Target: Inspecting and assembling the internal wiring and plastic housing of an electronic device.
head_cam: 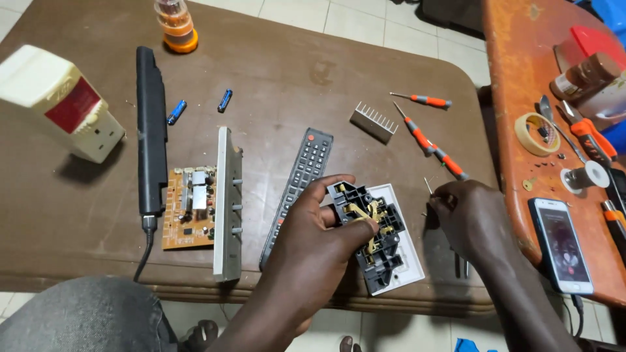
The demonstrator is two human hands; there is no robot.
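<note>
Left hand [313,241] is clamped around a wall socket [378,238], back side up so I see the black housing and brass contacts, thumb pressing on it over the table [274,78] edge. Right hand [473,221] is pinched shut on a thin screw [428,185] just beside it. Remote [301,186] sits left, orange screwdrivers [432,145] behind.
</note>
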